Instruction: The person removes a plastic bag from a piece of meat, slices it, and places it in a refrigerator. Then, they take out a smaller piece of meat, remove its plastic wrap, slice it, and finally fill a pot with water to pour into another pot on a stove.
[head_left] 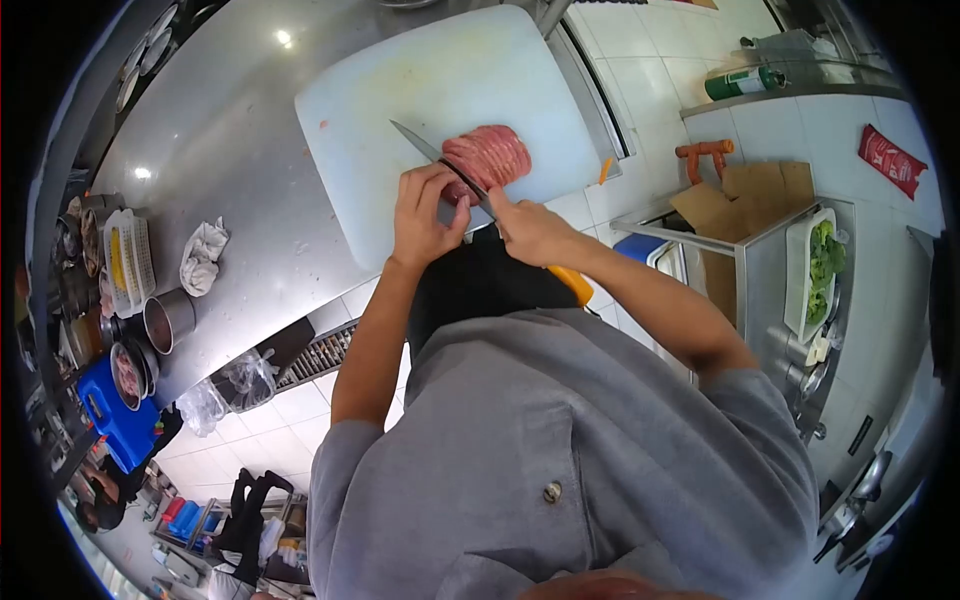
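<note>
knife (440, 160) in right hand (530, 228) points up-left across meat (490, 155).

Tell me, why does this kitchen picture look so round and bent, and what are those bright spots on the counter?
Head view: a fisheye lens curves the steel counter and leaves black corners; ceiling lights glare as white spots on the steel; the cutting board, meat and both hands, left hand and right hand, look sharp.

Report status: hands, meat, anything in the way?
Right hand grips knife. Left hand at sliced meat on cutting board. Nothing blocking the blade.
</note>
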